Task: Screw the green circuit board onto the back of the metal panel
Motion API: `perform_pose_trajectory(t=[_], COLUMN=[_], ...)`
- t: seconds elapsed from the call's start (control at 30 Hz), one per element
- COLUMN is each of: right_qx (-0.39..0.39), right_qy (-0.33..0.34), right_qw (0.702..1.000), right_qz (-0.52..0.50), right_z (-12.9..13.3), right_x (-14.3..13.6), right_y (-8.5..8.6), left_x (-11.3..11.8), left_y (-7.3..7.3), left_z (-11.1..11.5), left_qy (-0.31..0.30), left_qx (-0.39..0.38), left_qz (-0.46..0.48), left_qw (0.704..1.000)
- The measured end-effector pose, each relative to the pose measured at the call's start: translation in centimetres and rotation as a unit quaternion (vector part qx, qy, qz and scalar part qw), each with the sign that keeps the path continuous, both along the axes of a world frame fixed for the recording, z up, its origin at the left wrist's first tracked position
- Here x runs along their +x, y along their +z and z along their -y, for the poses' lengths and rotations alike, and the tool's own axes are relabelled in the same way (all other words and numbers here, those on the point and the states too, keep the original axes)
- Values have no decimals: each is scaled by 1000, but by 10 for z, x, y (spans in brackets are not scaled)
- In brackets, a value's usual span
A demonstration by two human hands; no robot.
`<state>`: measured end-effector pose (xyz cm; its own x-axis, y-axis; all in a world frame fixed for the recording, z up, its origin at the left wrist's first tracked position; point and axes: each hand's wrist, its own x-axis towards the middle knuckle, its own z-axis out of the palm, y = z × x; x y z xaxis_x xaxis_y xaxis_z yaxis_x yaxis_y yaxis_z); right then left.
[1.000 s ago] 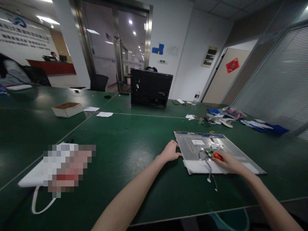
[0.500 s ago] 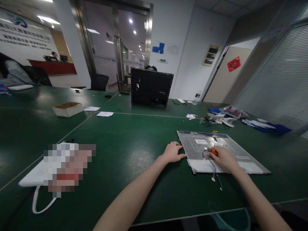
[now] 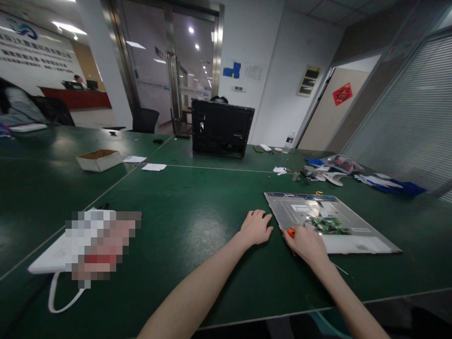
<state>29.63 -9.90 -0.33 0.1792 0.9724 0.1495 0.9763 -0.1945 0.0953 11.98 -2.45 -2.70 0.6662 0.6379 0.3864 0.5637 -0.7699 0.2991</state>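
A flat display panel [image 3: 282, 212] lies back side up on the green table, its metal back showing. On it sits a green circuit board [image 3: 328, 225], partly behind my right hand. My right hand [image 3: 306, 242] is closed around what looks like a screwdriver [image 3: 291, 232]; only a bit of its orange handle shows. That hand is over the panel's near left corner. A thin light line, perhaps the shaft or a wire, sticks out past my wrist. My left hand [image 3: 257, 228] rests on the table just left of the panel, fingers spread and holding nothing.
A black monitor housing [image 3: 222, 127] stands at the far side. An open box [image 3: 99, 160] and papers [image 3: 154, 167] lie left of it. Tools and scraps [image 3: 318, 174] are at back right, near a bottle [image 3: 289, 141]. A white device [image 3: 52, 254], partly pixelated, lies at left.
My right hand has moved left and nearer with the screwdriver, uncovering the circuit board. The cables hanging over the near edge are out of sight. The panel sits slightly farther right, apart from my left hand.
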Motion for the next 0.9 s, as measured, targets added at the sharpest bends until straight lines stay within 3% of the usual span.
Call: perform_pose_trajectory(t=[0.2,0.33,0.9], right_qx=[16,12,-15], right_qy=[-25,-49,-195], right_qw=[1000,999,978], right_qz=[10,7,-67], right_z=[-10,-20,-42], right_x=[1,17,204], right_y=[-4,-8,-9], left_x=[-7,-20,-95], left_y=[2,4,21], left_z=[11,22,68], left_qy=[-2,-19,-74], left_qx=[-4,-9,-36], left_qz=[10,11,-2], left_qw=[1000,1000,997])
